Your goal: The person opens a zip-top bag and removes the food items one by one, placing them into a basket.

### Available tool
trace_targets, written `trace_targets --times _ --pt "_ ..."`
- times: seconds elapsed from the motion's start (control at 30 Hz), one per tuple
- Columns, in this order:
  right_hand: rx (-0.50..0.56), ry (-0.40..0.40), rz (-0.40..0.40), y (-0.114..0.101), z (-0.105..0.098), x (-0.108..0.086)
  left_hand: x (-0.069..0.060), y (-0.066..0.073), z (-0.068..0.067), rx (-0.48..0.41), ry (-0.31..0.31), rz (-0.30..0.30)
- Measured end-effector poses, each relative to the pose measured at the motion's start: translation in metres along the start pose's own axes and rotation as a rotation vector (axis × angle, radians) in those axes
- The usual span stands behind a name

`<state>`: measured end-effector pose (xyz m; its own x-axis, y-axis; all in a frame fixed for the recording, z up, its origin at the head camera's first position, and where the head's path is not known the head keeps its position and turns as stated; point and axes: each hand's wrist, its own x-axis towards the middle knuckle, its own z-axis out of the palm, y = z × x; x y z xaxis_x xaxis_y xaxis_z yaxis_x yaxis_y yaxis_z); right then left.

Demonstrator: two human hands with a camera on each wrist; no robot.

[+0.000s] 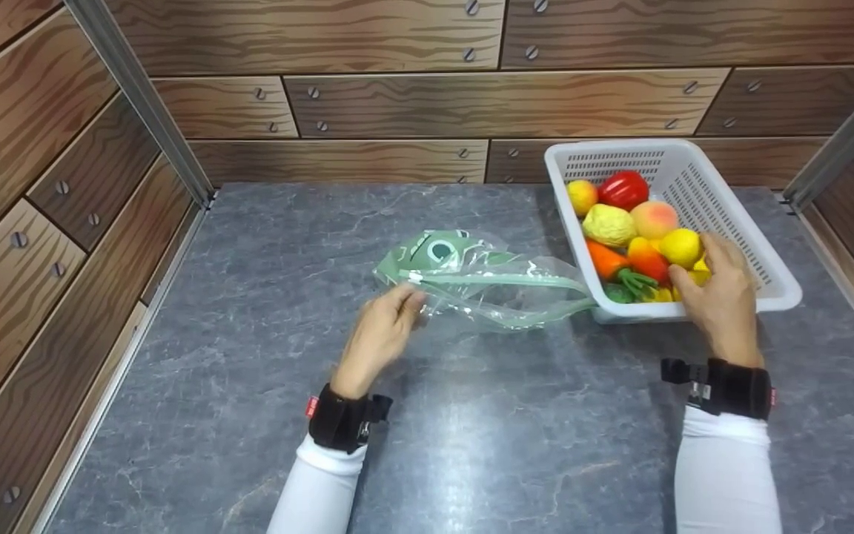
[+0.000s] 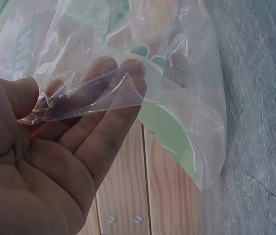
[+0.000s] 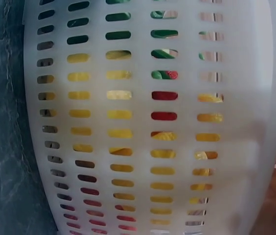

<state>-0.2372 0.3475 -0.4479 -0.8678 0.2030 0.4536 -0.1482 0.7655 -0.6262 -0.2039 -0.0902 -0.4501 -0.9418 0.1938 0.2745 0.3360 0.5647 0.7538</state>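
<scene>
A clear zip bag (image 1: 501, 297) with green print lies on the grey tabletop, its zip strip facing up. At its near left edge my left hand (image 1: 379, 337) pinches the film between thumb and forefinger. The left wrist view shows that hand (image 2: 55, 147) with the other fingers extended behind the thin plastic. My right hand (image 1: 723, 300) reaches over the near rim into a white basket (image 1: 757, 252) of toy fruit and vegetables. Its thumb and fingers are spread beside a yellow lemon (image 1: 681, 247); no firm grip shows. The basket wall (image 3: 138, 107) fills the right wrist view.
Inside the basket are a red pepper (image 1: 623, 190), a peach (image 1: 654, 219), a carrot (image 1: 606, 259), a mango (image 1: 648, 259) and a pale yellow wrinkled piece (image 1: 609, 225). Wood-patterned panels (image 1: 397, 104) enclose the table (image 1: 249, 356) at the back and sides.
</scene>
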Motion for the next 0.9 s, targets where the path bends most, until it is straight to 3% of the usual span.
trace_targets --times 0.23,0.43,0.73,0.9 --pt "0.024 -0.002 0.001 0.0 -0.001 0.0 0.0 0.0 0.0 -0.014 -0.011 -0.017" --pt "0.036 0.045 -0.027 -0.011 -0.006 -0.001 -0.001 0.0 0.0 -0.036 -0.019 -0.022" --pt "0.084 0.11 -0.109 -0.04 -0.015 -0.007 -0.001 -0.003 0.0 0.024 0.03 0.019" --pt "0.123 0.125 -0.226 -0.059 -0.011 -0.011 -0.001 -0.005 -0.001 0.0 0.024 0.016"
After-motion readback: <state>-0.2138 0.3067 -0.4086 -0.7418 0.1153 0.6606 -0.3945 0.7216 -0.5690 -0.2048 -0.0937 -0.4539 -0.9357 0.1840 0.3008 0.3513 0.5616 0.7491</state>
